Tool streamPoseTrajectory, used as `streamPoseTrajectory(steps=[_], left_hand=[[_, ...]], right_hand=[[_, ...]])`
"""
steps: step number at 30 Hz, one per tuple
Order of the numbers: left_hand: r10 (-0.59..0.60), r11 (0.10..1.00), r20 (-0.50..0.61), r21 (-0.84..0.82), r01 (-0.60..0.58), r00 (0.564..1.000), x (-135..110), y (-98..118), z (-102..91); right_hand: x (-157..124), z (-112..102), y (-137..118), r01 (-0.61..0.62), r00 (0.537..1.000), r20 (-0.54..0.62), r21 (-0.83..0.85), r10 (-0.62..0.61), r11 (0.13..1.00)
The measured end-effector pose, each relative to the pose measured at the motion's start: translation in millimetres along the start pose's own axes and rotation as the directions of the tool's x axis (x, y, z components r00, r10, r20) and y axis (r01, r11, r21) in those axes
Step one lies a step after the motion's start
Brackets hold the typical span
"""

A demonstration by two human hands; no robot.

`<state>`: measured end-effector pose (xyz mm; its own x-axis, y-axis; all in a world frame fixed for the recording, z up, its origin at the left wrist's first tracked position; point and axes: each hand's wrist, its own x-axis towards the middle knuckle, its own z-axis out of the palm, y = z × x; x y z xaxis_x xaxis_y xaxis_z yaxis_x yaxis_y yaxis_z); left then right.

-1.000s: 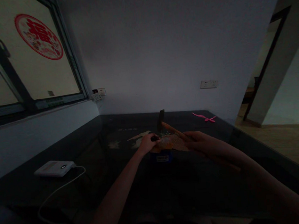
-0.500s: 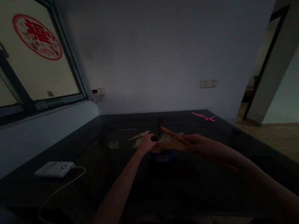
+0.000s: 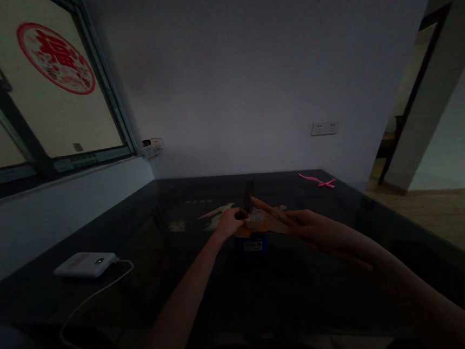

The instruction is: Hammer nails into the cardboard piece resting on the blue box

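My right hand (image 3: pixel 312 227) is closed around the wooden handle of a hammer (image 3: pixel 268 208), whose dark head (image 3: pixel 249 193) points up and away, past my left hand. Close to it, my left hand (image 3: pixel 231 222) is curled with thumb and fingers together at the left edge of an orange-brown piece (image 3: pixel 261 223); the dim light hides what, if anything, they pinch. Under that piece sits a blue box (image 3: pixel 255 243) with a pale printed label. A clear, shiny patch shows on top of the brown piece, too dark to identify.
On the dark glossy table (image 3: pixel 209 285), a white power bank (image 3: pixel 85 264) with a white cable (image 3: pixel 84 301) lies at the left. A pink ribbon (image 3: pixel 318 181) rests near the far right corner. Behind are a wall with sockets (image 3: pixel 324 128) and a window (image 3: pixel 46 93).
Almost nothing moves. Both hands and the hammer keep nearly the same place, and the view shifts very slightly.
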<state>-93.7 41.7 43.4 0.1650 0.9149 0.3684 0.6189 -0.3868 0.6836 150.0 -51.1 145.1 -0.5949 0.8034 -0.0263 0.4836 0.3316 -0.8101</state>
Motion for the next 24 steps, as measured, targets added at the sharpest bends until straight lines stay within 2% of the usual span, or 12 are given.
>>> streamPoseTrajectory(steps=[6,9,11,13,15,17,19,21,22,24], left_hand=[[0.046,0.998,0.011,0.036,-0.047,0.999,5.3,-8.6,0.9],[0.095,0.995,0.069,-0.038,-0.092,0.993,7.1,-8.7,-2.6],[0.141,0.986,0.084,-0.102,-0.132,0.986,4.9,-3.9,-8.7],[0.175,0.977,0.012,-0.127,-0.172,0.985,-2.0,4.6,-17.5],[0.191,0.974,-0.151,-0.095,-0.206,0.970,-14.5,15.0,-26.4],[0.194,0.976,-0.326,-0.031,-0.215,0.925,-32.0,24.3,-31.9],[0.212,0.976,-0.418,0.036,-0.217,0.883,-51.6,29.5,-31.6],[0.277,0.961,-0.392,0.117,-0.251,0.877,-69.8,29.1,-25.3],[0.328,0.944,-0.335,0.158,-0.291,0.883,-77.2,27.2,-20.6],[0.439,0.890,-0.151,0.210,-0.406,0.886,-87.6,21.6,-9.6]], right_hand=[[-9.9,1.4,3.4,-0.062,0.995,-0.063,0.129,0.071,0.990],[-12.4,10.7,21.3,-0.001,0.991,-0.131,0.279,0.040,0.960],[-9.1,22.1,40.1,0.067,0.982,-0.187,0.412,0.012,0.909],[-1.6,35.4,60.4,0.118,0.984,-0.175,0.540,-0.026,0.833],[7.8,47.9,77.3,0.207,0.968,-0.244,0.655,-0.056,0.726],[15.0,57.2,86.8,0.280,0.952,-0.296,0.742,-0.077,0.609],[17.0,62.1,88.7,0.324,0.942,-0.320,0.799,-0.099,0.506],[13.8,63.2,85.5,0.330,0.943,-0.311,0.836,-0.117,0.438],[11.3,63.0,83.3,0.319,0.947,-0.297,0.850,-0.120,0.419],[7.0,62.1,79.9,0.293,0.956,-0.268,0.868,-0.117,0.401]])
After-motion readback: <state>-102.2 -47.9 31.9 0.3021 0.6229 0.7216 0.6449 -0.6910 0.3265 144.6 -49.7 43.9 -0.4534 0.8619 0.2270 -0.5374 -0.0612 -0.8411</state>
